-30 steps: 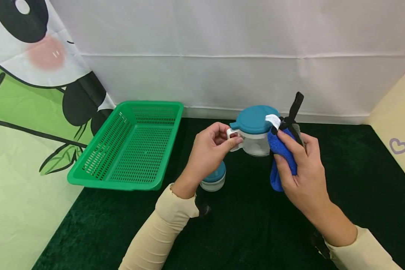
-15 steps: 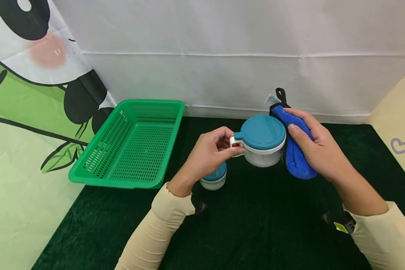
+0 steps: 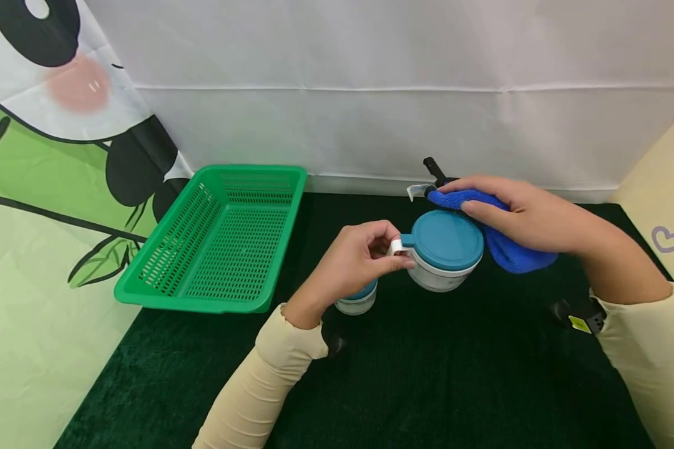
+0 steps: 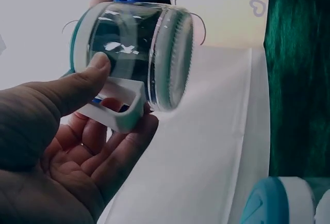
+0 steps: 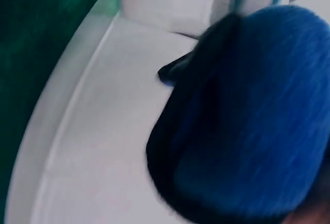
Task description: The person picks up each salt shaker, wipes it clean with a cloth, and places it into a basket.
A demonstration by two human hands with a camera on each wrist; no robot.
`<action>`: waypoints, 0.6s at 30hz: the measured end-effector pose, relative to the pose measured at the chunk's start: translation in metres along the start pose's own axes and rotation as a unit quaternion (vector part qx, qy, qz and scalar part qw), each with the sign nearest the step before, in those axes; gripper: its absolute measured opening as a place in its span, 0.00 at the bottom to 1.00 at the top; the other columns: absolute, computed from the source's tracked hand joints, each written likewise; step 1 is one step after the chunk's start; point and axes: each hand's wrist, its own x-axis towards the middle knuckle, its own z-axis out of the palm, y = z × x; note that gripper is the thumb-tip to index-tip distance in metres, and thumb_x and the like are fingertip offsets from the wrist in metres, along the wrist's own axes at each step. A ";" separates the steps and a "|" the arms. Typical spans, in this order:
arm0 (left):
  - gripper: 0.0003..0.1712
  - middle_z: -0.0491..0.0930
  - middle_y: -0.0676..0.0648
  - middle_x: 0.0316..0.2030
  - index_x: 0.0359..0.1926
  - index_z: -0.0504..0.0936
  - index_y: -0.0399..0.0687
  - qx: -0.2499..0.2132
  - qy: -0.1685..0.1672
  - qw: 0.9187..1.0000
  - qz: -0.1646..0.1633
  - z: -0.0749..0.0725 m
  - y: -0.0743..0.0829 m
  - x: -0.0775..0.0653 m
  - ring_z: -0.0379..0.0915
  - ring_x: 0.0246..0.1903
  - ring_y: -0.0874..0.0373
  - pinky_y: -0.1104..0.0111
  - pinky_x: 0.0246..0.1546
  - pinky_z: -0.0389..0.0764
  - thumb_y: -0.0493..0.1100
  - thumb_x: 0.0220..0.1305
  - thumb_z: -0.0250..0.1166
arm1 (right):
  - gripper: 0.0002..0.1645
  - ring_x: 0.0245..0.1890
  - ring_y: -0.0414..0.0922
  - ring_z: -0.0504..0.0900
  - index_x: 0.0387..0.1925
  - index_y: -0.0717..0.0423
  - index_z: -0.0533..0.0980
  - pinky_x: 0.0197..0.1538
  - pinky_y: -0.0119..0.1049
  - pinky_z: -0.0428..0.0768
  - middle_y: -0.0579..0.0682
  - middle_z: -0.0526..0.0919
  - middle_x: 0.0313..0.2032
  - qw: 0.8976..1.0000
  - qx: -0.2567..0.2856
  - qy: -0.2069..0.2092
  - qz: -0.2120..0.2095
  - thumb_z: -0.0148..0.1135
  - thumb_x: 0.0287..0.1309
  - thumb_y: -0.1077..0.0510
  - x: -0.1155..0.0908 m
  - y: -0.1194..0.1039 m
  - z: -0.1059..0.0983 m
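My left hand (image 3: 365, 255) grips the white handle (image 4: 121, 102) of a clear glass jar (image 4: 126, 53) with a teal lid (image 3: 448, 240). In the head view the jar is held above the dark green cloth, its lid tilted toward the camera. A blue cloth (image 3: 511, 246) with black edging, a black loop and a white tag is held by my right hand (image 3: 511, 202) at the jar's far right side. The cloth appears to touch the lid's back edge. In the right wrist view the blue cloth (image 5: 268, 110) hides most of the jar and nearly all of the hand.
A smaller teal-lidded jar (image 3: 358, 304) stands on the dark green table cloth (image 3: 427, 374), partly behind my left hand. To the left sits a green perforated basket (image 3: 188, 305). A white backdrop (image 3: 342, 125) rises along the table's back edge.
The jar has come nearer and tilted so its lid faces the camera more. My right hand and the blue cloth have swung from the jar's right side up to its far edge.
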 end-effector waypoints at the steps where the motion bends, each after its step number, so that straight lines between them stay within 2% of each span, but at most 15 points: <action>1: 0.09 0.82 0.52 0.36 0.40 0.81 0.46 0.009 0.001 1.000 -0.001 0.001 0.000 0.001 0.78 0.34 0.59 0.68 0.38 0.84 0.41 0.66 0.74 | 0.25 0.52 0.59 0.77 0.74 0.36 0.68 0.45 0.56 0.81 0.57 0.73 0.64 0.999 -0.039 0.001 -0.002 0.49 0.81 0.50 0.002 -0.003 0.000; 3: 0.09 0.82 0.53 0.36 0.40 0.81 0.48 0.025 0.003 1.000 -0.007 0.004 0.000 0.002 0.78 0.34 0.60 0.69 0.37 0.83 0.42 0.65 0.74 | 0.24 0.49 0.59 0.79 0.72 0.36 0.70 0.43 0.58 0.82 0.57 0.76 0.60 0.993 -0.121 0.004 -0.003 0.51 0.80 0.48 0.004 -0.008 0.003; 5: 0.10 0.83 0.54 0.36 0.41 0.81 0.49 0.039 0.005 0.999 -0.015 0.007 0.000 0.002 0.79 0.34 0.62 0.70 0.38 0.83 0.43 0.65 0.75 | 0.24 0.46 0.58 0.80 0.71 0.35 0.71 0.40 0.59 0.83 0.58 0.76 0.56 0.981 -0.194 0.008 0.002 0.53 0.78 0.46 0.005 -0.015 0.008; 8: 0.11 0.83 0.54 0.36 0.41 0.82 0.49 0.053 0.011 0.998 -0.027 0.011 0.000 0.004 0.79 0.35 0.62 0.71 0.37 0.83 0.45 0.65 0.75 | 0.24 0.42 0.56 0.81 0.70 0.34 0.73 0.38 0.58 0.84 0.59 0.76 0.54 0.966 -0.258 0.019 -0.004 0.54 0.77 0.44 0.005 -0.025 0.017; 12: 0.12 0.82 0.55 0.35 0.41 0.82 0.50 0.069 0.029 0.996 -0.043 0.013 0.000 0.005 0.78 0.33 0.62 0.70 0.35 0.81 0.48 0.65 0.75 | 0.23 0.43 0.56 0.82 0.69 0.34 0.74 0.39 0.58 0.85 0.60 0.76 0.55 0.956 -0.289 0.041 -0.024 0.56 0.76 0.45 -0.001 -0.037 0.027; 18: 0.13 0.84 0.54 0.34 0.41 0.82 0.47 0.066 0.070 0.994 -0.057 0.013 0.000 0.006 0.79 0.33 0.63 0.70 0.33 0.81 0.47 0.65 0.75 | 0.25 0.42 0.55 0.80 0.69 0.34 0.74 0.32 0.51 0.83 0.62 0.75 0.55 0.946 -0.309 0.078 -0.052 0.62 0.73 0.49 -0.016 -0.047 0.040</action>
